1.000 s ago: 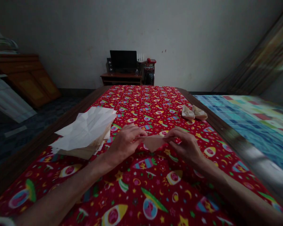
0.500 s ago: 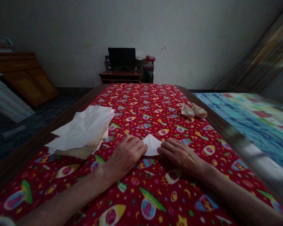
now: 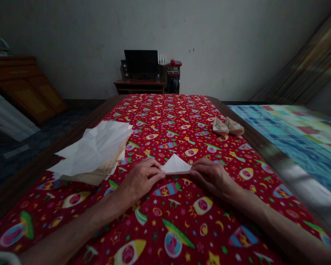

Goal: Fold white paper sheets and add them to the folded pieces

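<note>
A small folded sheet of white paper (image 3: pixel 175 165) lies between my hands, its peak pointing away from me and a narrow folded strip along its near edge. My left hand (image 3: pixel 145 176) pinches the paper's left corner between thumb and fingers. At the opposite corner, my right hand (image 3: pixel 211 172) grips the paper, its fingertips partly hidden. Left of my hands rests a stack of creased paper sheets (image 3: pixel 99 145), white on top and tan beneath. Two folded tan paper pieces (image 3: pixel 227 126) sit together near the table's right side.
A red patterned cloth (image 3: pixel 171 209) covers the table, with dark wooden edges (image 3: pixel 281 173) showing. Beyond it, a monitor (image 3: pixel 141 64) stands on a small desk. A bed with a colourful cover (image 3: pixel 292 136) lies to the right, a wooden cabinet (image 3: pixel 30 88) to the left.
The paper's near edge has turned up into a narrow strip, and its visible face is shorter. Both hands have shifted slightly outward to its corners. The view has tilted slightly down.
</note>
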`<state>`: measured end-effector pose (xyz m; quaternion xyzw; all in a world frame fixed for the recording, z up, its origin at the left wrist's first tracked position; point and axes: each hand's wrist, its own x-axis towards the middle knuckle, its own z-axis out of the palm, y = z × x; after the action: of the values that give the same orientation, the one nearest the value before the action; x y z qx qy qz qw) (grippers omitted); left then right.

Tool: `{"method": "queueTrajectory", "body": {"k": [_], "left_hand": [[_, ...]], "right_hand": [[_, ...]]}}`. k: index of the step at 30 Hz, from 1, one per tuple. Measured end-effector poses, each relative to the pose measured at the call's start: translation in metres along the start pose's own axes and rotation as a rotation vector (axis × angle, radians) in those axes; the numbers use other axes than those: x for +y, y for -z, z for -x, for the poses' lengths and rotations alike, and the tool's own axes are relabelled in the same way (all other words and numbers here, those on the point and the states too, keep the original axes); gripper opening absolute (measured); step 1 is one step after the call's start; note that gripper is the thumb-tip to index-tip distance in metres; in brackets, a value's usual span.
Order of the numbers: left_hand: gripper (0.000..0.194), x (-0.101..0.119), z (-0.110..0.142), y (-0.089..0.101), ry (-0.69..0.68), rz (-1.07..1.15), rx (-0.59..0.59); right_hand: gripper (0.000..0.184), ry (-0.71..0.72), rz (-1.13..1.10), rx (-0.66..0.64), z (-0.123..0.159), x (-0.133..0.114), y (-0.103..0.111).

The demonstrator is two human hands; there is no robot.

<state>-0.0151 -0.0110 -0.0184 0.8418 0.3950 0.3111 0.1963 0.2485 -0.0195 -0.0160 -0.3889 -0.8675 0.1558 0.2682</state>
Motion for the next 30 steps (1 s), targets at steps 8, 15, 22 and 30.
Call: {"method": "queueTrajectory", "body": {"k": [8,15,22,30], "left_hand": [[0.020,-0.009,-0.008,-0.001,0.093,-0.055,0.091],[0.022,-0.010,-0.012,0.000,0.100,-0.158,0.087],[0.022,-0.010,-0.012,-0.001,0.092,-0.219,0.067],[0.028,0.002,-0.010,-0.001,-0.085,-0.386,0.075]], "right_hand": [[0.029,-0.223,0.122,0.073,-0.007,-0.002,-0.006],[0.027,-0.259,0.181,0.072,-0.008,-0.005,-0.006],[0.027,-0.278,0.209,0.075,-0.009,-0.004,-0.007],[0.028,-0.310,0.267,0.060,-0.012,-0.006,-0.006]]}}
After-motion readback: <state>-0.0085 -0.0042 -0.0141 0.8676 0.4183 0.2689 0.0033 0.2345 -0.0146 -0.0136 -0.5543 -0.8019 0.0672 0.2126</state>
